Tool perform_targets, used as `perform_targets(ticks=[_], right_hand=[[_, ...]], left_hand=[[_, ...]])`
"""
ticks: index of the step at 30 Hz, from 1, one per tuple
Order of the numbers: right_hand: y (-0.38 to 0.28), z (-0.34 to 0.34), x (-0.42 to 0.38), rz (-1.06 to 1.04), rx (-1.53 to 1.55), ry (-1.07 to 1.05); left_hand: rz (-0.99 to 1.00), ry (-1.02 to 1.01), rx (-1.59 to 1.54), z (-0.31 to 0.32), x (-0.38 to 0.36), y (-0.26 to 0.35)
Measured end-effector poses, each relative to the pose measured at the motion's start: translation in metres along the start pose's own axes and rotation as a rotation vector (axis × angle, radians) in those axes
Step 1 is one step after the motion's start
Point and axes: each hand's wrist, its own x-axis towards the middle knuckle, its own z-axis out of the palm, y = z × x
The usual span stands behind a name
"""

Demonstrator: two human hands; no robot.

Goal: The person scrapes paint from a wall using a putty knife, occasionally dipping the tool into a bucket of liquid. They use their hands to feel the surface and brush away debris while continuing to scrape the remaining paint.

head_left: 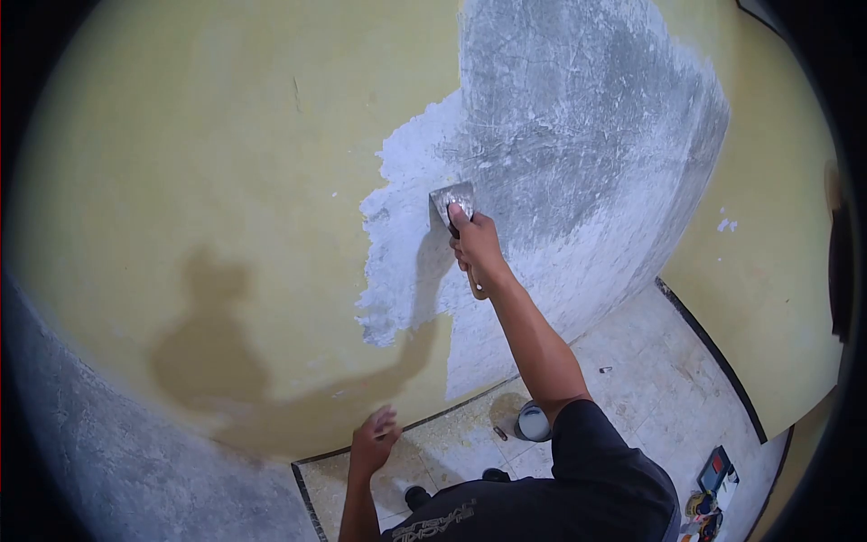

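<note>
My right hand [474,244] is closed around the handle of a putty knife [452,193], thumb pressed along the top. Its wide metal blade lies against the wall, over a whitish strip beside the grey patch. The scraped area [578,117] shows bare grey plaster above and white below, with a ragged edge against the yellow paint [226,135]. Low on the left, my left hand [375,438] hangs in front of the wall's foot, fingers loosely bent and apart, with nothing visible in it.
A bucket [534,422] with pale contents stands on the tiled floor [632,388] below my right arm. Paint flakes litter the floor along the wall. At lower right are a red-and-dark tray [714,470] and small containers [700,506]. Another yellow wall rises on the right.
</note>
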Motion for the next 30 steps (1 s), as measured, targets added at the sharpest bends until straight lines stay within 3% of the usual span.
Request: perform_targets(ticks=[6,12,19,21,30], right_hand=[[-0.006,0.004,0.0,0.018,0.107,-0.045],[-0.003,0.003,0.002,-0.015,0.144,-0.043],[0.018,-0.011,0.002,-0.08,0.194,-0.094],[0.02,-0.012,-0.001,-0.127,0.235,-0.07],[0.015,-0.013,0.013,-0.109,0.288,-0.073]], left_hand=[[0.363,0.057,0.047,0.015,0.09,0.119],[0.389,0.096,-0.182,0.034,0.147,0.184],[0.446,0.286,-0.179,0.059,0.215,0.236],[0.267,0.137,-0.226,0.065,0.23,0.243],[0.376,0.559,-0.243,0.092,0.259,0.243]])
